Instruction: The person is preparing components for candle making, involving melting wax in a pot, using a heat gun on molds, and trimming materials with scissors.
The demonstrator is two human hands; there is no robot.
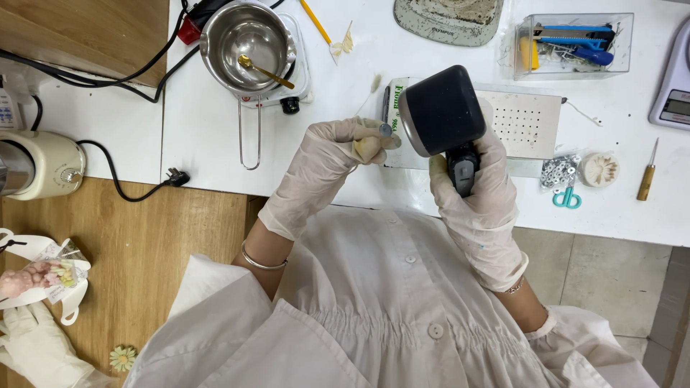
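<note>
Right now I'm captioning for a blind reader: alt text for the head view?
A gloved right hand holds a black heat gun aimed at a small pale piece pinched in the gloved left hand, above a white worktable with a steel saucepan.

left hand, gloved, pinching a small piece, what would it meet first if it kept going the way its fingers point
Probably the round black head of the handheld tool that the right hand grips; the left hand points straight at it, though depth is unclear.
</note>
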